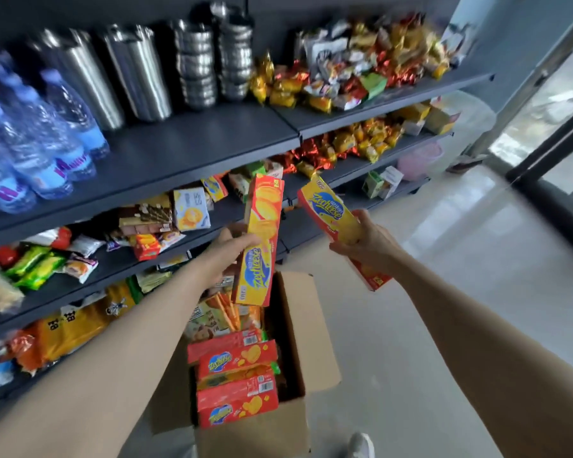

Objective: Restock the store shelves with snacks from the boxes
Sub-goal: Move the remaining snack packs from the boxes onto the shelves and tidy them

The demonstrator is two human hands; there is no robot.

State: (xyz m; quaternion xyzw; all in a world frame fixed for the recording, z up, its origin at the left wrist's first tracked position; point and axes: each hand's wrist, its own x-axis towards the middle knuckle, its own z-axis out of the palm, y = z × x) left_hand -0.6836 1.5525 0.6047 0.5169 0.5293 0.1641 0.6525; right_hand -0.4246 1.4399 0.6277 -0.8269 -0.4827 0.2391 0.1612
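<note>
My left hand (227, 251) grips a long red-and-yellow cheese cracker box (260, 236), held upright in front of the dark shelves (192, 150). My right hand (368, 244) grips a second cracker box (328, 206) of the same kind, tilted with its top toward the shelves. Below both hands an open cardboard box (298, 325) stands on the floor. It holds more red cracker boxes (237, 404) and other snack packs (219, 312).
The shelves carry water bottles (37, 133) and steel tumblers (136, 71) on top, with loose snack packets (344, 81) to the right and on the lower shelves. A glass door (549, 104) is at far right. Pale floor (444, 292) spreads right of the cardboard box. My shoe (361, 446) shows at the bottom.
</note>
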